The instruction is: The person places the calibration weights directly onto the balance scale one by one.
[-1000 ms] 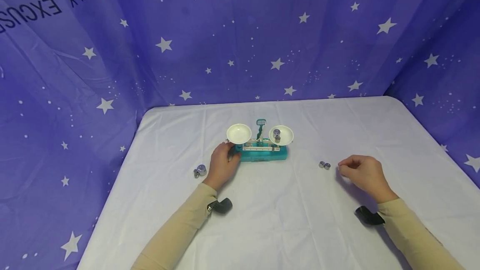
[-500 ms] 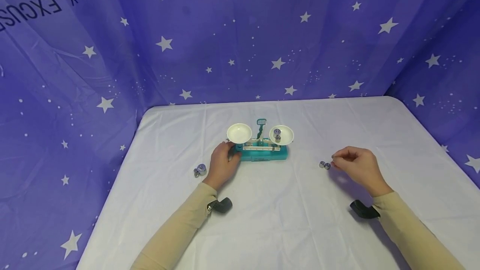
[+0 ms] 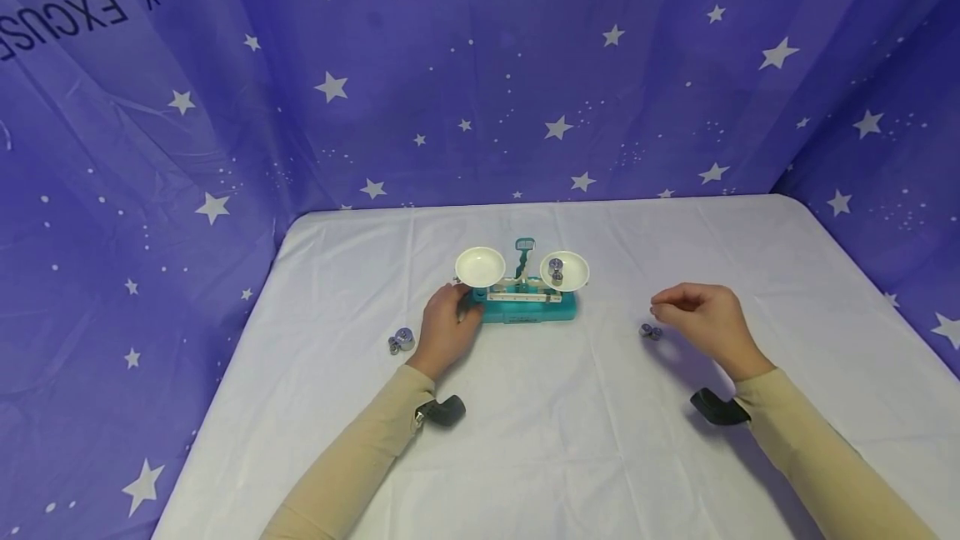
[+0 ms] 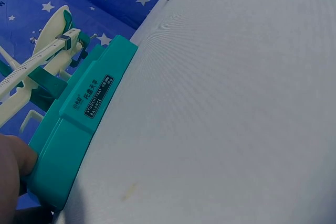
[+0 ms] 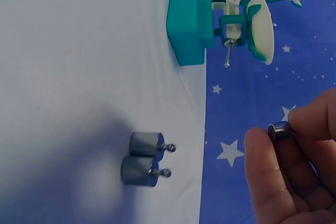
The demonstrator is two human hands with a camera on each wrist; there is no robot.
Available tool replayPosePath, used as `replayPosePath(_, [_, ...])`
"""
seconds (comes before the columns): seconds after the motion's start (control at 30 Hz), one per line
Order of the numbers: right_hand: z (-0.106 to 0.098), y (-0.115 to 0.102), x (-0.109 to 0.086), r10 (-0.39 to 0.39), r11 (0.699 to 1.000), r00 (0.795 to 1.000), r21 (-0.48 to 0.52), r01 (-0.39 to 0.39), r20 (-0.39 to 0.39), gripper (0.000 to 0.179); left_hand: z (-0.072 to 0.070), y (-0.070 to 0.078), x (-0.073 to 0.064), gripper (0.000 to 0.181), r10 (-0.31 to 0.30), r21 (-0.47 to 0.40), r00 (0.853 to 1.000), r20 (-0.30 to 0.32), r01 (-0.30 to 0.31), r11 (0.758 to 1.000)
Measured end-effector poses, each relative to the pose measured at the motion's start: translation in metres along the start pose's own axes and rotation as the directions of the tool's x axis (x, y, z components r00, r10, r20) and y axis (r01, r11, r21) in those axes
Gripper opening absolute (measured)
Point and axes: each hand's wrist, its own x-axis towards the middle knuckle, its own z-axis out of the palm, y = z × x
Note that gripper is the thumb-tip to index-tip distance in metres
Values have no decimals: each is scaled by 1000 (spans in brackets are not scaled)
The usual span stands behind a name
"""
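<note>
One shiny metal weight (image 5: 280, 129) | right fingers (image 5: 264, 169) pinch it | left fingers (image 4: 20, 153) grip teal balance (image 4: 79, 111)

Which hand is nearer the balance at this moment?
Left. The left hand grips the left end of the balance; the right hand, pinching a small weight, is apart from it, off to its right.

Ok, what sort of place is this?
Perhaps a makeshift demonstration booth, likely indoors: star-printed purple fabric hangs behind and beside a white-covered table, where a teal tray balance stands.
</note>
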Motion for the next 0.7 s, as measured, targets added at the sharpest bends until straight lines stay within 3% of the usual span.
replayPosePath(0.43, [8,-16,13,-34,998,999,55,32,30,8,1,-1,0,35,21,0,1000,-8,-21,1000])
replayPosePath(0.7, [12,-28,23,-37,999,996,27,35,76,10,0,0,0,36,16,-2,1000,-4,-16,1000])
